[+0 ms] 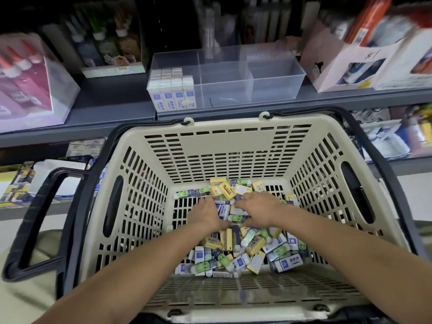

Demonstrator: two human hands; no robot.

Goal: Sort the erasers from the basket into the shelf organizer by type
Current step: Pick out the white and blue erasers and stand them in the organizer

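Left hand [205, 215]: down inside the basket [224, 136], palm down on the eraser pile [245, 249], fingers bent into the far edge of the heap. Right hand [259, 210]: just beside it on the same pile, fingers reaching leftward, thumb held apart below them. Whether either hand actually pinches an eraser cannot be told; the fingertips are buried among the pieces.

Stock noted in the basket: yellow erasers [228, 189], green smiley-faced erasers [184, 194] and white-and-blue sleeved ones, all mixed together. The shelf organizer [275, 73], a clear divided tray, stands on the grey shelf [112, 106] directly beyond the basket. Its left compartment holds upright white-and-blue erasers [173, 94] in rows; no erasers show in the middle and right compartments.

Assessment: the step in hand is picking from the pile, and the sort appears to be at an early stage, with one type begun and most stock unsorted.

Next move calls for closing on pieces of a single type only, lifting clear of the basket wall, and placing them in the matching compartment. Yellow or green would need a compartment of their own.
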